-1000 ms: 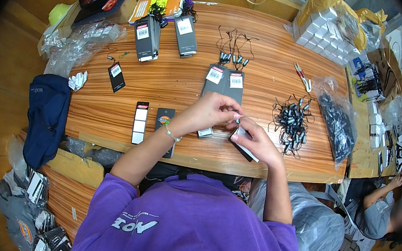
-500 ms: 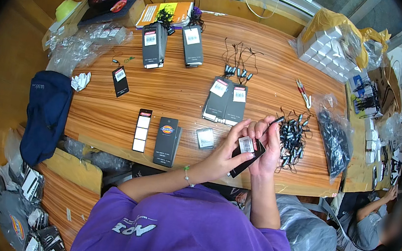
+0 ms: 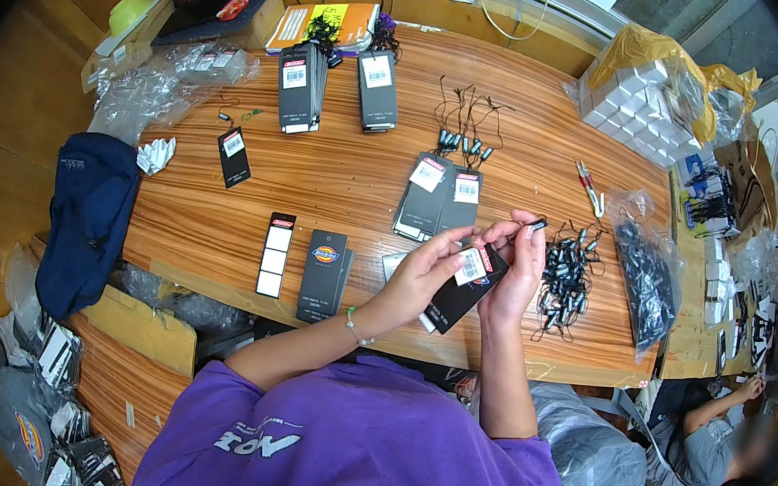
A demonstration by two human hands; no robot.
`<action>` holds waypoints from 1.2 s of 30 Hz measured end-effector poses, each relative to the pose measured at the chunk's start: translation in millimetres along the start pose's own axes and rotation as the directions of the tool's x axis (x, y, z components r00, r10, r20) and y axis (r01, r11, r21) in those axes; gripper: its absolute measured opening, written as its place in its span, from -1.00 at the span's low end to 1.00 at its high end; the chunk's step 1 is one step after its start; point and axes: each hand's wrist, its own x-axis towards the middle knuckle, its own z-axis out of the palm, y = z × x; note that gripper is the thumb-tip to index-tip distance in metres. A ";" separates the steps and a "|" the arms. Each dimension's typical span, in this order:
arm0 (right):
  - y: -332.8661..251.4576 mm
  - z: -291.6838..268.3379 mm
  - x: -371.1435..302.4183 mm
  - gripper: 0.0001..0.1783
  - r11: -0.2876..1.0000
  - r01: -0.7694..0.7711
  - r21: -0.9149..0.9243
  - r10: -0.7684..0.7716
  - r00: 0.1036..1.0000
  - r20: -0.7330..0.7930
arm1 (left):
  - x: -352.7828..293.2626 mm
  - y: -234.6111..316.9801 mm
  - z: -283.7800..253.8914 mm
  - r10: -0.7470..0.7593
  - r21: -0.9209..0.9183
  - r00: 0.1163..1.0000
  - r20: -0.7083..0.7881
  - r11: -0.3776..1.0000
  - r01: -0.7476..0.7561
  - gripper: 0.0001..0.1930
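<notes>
My left hand [image 3: 431,266] is closed on a black hang tag [image 3: 456,302], which carries a white barcode sticker [image 3: 475,264] near its upper end. Beside it, my right hand [image 3: 515,276] pinches a hang tag string [image 3: 537,224] by its small black plastic seal, just above the held tag. Whether the cord passes through the tag's hole is hidden by my fingers. Behind my hands lie stacked grey tags [image 3: 425,199] with cords fanned out. A heap of black strings with seals [image 3: 566,282] sits right of my right hand. Partly under my left wrist shows a small pale packet [image 3: 392,265].
More tag stacks [image 3: 300,91] stand at the back, and loose tags [image 3: 323,274] lie front left. Red-handled pliers [image 3: 590,188] and a bag of black strings [image 3: 642,274] are on the right. White boxes [image 3: 639,104] fill the back right corner; another person [image 3: 719,439] sits far right.
The held tag has tilted and shows more of its black face. Both hands have shifted slightly up, and my left hand now covers part of the small packet.
</notes>
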 end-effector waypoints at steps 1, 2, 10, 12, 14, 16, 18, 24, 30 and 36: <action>0.6 -0.4 0.3 -0.76 1.000 0.005 -0.027 -0.005 1.000 0.016 | 2.9 -2.5 -2.1 -0.023 -0.053 0.999 0.023 0.998 0.024 -0.51; 0.8 -1.4 0.2 -0.76 0.999 0.004 -0.036 -0.003 0.999 0.036 | 3.5 -4.6 -0.6 -0.006 -0.073 0.999 0.033 0.997 0.008 -0.46; 6.4 -10.1 1.6 -0.77 0.846 0.220 -0.486 -0.200 0.975 0.093 | -1.0 2.2 12.2 0.049 0.078 0.998 0.047 0.996 -0.053 -0.44; 0.3 -10.3 6.0 -0.77 0.881 0.104 -0.462 -0.085 0.994 0.063 | 2.0 -0.4 7.1 0.068 0.277 0.991 0.112 0.956 -0.097 -0.52; -10.7 -12.7 18.8 -0.77 0.990 -0.118 -0.082 0.123 0.991 0.055 | 9.0 -0.5 1.1 0.055 0.415 0.988 0.144 0.903 -0.111 -0.64; -21.9 -15.3 34.9 -0.76 0.974 -0.211 0.079 0.205 0.976 0.077 | 19.9 -3.5 -10.3 0.014 0.376 0.993 0.113 0.925 -0.056 -0.66; -27.5 -27.3 54.6 -0.78 0.986 -0.165 0.018 0.161 0.978 0.129 | 31.8 -3.8 -25.8 -0.027 0.391 0.994 0.106 0.920 -0.017 -0.68; -52.2 -10.2 123.2 -0.80 0.999 -0.040 -0.014 0.041 0.994 0.097 | 73.8 9.2 -51.0 -0.015 0.435 0.999 0.031 0.900 0.000 -0.70; -66.2 1.3 176.8 -0.80 0.999 0.025 -0.043 -0.018 0.988 0.150 | 94.0 21.5 -50.6 -0.046 0.497 0.998 0.046 0.867 0.017 -0.72; -51.6 10.6 206.7 -0.80 0.971 0.016 -0.240 0.035 0.978 0.205 | 104.5 21.9 -46.3 0.184 0.875 0.980 0.072 0.459 -0.150 -0.69</action>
